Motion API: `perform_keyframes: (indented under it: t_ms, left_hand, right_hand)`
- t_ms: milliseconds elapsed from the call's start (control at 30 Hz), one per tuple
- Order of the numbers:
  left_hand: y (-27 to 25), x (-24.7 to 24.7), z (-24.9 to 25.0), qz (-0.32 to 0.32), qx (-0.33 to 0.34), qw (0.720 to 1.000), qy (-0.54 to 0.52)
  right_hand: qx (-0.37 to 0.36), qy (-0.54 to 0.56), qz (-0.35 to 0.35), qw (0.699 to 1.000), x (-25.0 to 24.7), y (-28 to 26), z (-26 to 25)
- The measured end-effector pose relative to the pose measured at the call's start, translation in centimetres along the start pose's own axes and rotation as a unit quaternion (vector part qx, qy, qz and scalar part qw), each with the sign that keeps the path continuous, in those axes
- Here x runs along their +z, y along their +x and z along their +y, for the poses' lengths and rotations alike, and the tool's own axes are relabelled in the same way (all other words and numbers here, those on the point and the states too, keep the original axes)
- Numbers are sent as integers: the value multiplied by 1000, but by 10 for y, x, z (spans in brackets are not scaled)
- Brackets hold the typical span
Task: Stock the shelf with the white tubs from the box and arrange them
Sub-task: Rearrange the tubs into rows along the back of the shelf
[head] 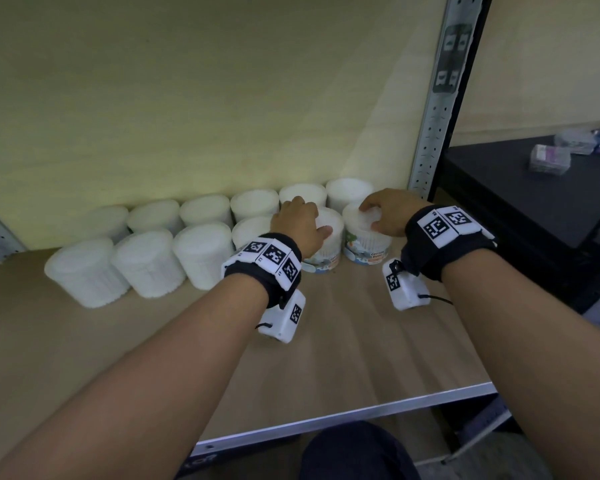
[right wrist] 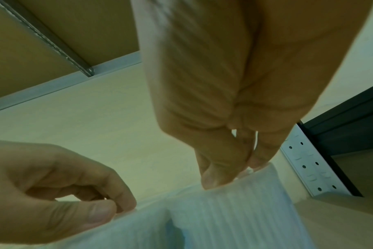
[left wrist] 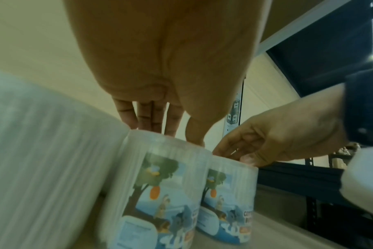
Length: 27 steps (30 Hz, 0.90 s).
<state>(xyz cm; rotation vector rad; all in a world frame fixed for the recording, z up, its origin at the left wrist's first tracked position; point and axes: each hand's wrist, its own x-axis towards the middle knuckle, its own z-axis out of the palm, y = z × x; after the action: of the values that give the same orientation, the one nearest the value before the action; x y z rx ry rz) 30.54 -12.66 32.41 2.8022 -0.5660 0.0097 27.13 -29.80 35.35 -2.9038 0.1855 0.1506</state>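
Observation:
Two rows of white tubs [head: 201,254] stand along the back of the shelf board [head: 326,358]. At the right end of the front row are two tubs with picture labels. My left hand [head: 309,218] grips the left labelled tub [head: 329,251] from above, thumb at the front rim. My right hand [head: 369,216] grips the right labelled tub [head: 366,247] by its lid in the same way. In the left wrist view the left hand [left wrist: 172,133] tops its tub [left wrist: 164,185], beside the right one [left wrist: 230,193]. In the right wrist view the right hand [right wrist: 234,170] pinches its tub's rim [right wrist: 234,210].
A perforated metal upright [head: 433,133] bounds the shelf on the right, close to the right tub. Beyond it a dark shelf [head: 516,202] carries small packets [head: 549,161]. The front half of the wooden board is bare down to its metal edge [head: 361,410].

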Motion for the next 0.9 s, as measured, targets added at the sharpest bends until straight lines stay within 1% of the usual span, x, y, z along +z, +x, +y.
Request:
perform_keyframes:
  t_ms: [200, 333, 700, 900]
  left_hand:
    - [1, -11, -2, -52, 18, 998, -42]
    - [1, -17, -4, -69, 37, 996, -40]
    - [-1, -22, -5, -79, 59, 995, -20]
    - [-19, -21, 0, -85, 72, 993, -29]
  right_hand:
    - [0, 11, 3, 1000, 2, -1, 1]
    - [-1, 7, 2, 1000, 2, 0, 1]
    - [2, -12, -13, 1000, -2, -5, 0]
    - [-3, -13, -19, 1000, 1, -24, 6]
